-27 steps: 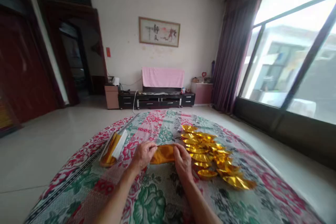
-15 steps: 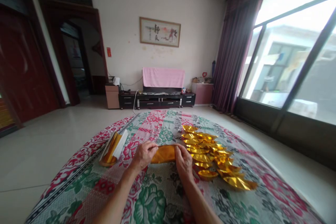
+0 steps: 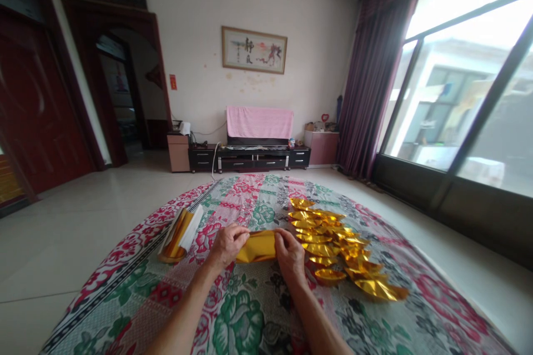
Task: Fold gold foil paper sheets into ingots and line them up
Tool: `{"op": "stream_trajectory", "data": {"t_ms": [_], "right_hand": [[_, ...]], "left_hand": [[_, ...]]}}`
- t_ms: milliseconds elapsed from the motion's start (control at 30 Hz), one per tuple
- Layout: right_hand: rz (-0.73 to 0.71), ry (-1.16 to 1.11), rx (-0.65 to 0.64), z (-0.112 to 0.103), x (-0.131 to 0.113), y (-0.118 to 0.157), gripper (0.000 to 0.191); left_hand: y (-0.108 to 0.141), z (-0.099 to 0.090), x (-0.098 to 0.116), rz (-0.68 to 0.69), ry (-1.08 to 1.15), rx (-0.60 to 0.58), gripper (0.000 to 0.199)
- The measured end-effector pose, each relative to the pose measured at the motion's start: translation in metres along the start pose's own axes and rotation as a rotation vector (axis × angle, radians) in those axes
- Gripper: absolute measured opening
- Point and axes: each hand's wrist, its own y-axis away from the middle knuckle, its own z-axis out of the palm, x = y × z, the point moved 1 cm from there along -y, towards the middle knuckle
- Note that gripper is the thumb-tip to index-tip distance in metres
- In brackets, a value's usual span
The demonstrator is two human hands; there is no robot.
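A piece of gold foil paper (image 3: 257,247), creased into a wide strip, spans the gap between my hands above the patterned cloth. My left hand (image 3: 230,244) pinches its upper left corner between thumb and fingers. At the other end, my right hand (image 3: 290,252) grips the upper right corner with thumb and fingertips. Just right of that hand lie rows of folded gold paper ingots (image 3: 331,233), shaped like small boats. To the left rests a bundle of gold foil sheets (image 3: 182,236) with white paper around it.
A floral cloth (image 3: 239,321) in red, green and grey covers the round table under my hands. Beyond it, a low black TV stand (image 3: 252,161) holds a screen draped with a pink towel (image 3: 259,122). A purple curtain (image 3: 366,83) hangs beside the window on the right.
The gold paper has turned a little, showing a brighter face, and sits slightly lower and further left. My right hand has shifted slightly left with it. The ingots and bundle are unmoved.
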Motion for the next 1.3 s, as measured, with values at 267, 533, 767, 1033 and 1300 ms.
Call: {"op": "stream_trajectory", "data": {"t_ms": [267,533,767,1033,1300], "right_hand": [[-0.033,0.241,-0.056,-0.002,-0.007,0.003,0.029],[-0.117,0.375,-0.083,-0.003,-0.012,0.005,0.026],[-0.115,0.488,-0.154,-0.003,-0.016,0.007,0.023],[-0.132,0.576,-0.197,-0.001,-0.013,0.007,0.023],[-0.129,0.637,-0.219,0.001,-0.012,0.007,0.025]], "left_hand": [[-0.001,0.002,-0.004,-0.061,-0.14,-0.057,0.02],[0.002,0.011,-0.005,-0.046,-0.423,-0.141,0.023],[0.005,0.013,0.003,-0.091,-0.525,-0.169,0.024],[0.008,0.015,0.003,-0.085,-0.571,-0.17,0.024],[0.008,0.018,-0.001,-0.112,-0.578,-0.193,0.023]]}}
